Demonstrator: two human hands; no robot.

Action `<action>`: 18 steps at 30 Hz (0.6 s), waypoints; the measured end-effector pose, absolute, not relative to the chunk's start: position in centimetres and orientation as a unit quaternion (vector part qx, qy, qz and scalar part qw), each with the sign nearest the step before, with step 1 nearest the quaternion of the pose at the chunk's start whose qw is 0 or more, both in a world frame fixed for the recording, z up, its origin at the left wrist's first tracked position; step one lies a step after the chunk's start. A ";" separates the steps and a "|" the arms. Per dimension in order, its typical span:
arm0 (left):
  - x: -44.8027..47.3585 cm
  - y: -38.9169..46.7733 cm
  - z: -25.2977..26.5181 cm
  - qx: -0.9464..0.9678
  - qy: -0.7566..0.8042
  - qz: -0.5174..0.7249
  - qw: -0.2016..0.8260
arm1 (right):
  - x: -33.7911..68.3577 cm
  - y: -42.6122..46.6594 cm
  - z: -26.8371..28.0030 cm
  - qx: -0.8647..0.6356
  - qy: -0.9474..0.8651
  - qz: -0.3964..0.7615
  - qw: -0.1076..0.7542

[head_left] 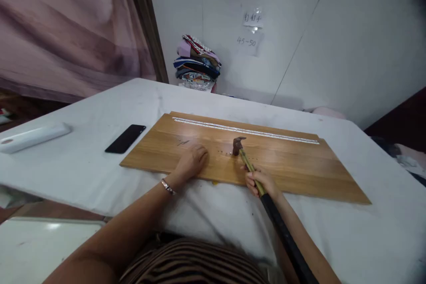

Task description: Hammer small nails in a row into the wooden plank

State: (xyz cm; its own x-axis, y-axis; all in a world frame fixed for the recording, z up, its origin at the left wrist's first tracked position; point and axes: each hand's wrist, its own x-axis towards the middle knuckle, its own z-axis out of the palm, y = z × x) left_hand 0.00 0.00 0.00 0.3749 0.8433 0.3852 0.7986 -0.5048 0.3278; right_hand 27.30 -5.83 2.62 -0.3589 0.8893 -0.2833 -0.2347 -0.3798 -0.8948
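Note:
A wide wooden board (282, 159) lies flat on the white-covered table. My right hand (261, 182) is closed around the hammer (248, 163), above its black grip, on the yellowish part of the handle. The dark claw head is at the middle of the board, over a row of small nails (226, 154); whether it touches one I cannot tell. My left hand (194, 159) rests on the board left of that row, its fingers curled and closed. Anything under those fingers is hidden. Several loose nails (183, 142) lie just behind my left hand.
Two white measuring strips (246, 131) run along the board's far side. A black phone (125, 138) and a white elongated object (35, 136) lie on the table (89, 173) to the left. Folded cloths (198, 62) are stacked by the wall, which bears paper notes (248, 42).

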 end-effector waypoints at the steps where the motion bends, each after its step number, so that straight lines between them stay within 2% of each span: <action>1: 0.0 0.0 0.0 0.829 0.495 0.257 0.043 | 27.3 -5.8 2.5 -0.410 -0.399 0.721 0.390; 18: -0.1 0.0 0.0 0.830 0.490 0.262 0.052 | 27.3 -5.8 2.7 -0.398 -0.400 0.721 0.402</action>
State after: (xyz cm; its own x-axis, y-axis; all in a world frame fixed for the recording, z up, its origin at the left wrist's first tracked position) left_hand -0.06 0.01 0.05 0.3818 0.8410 0.3834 0.7862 -0.5136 0.3437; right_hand 27.29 -5.83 2.68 -0.3610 0.8978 -0.2522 -0.2617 -0.3571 -0.8966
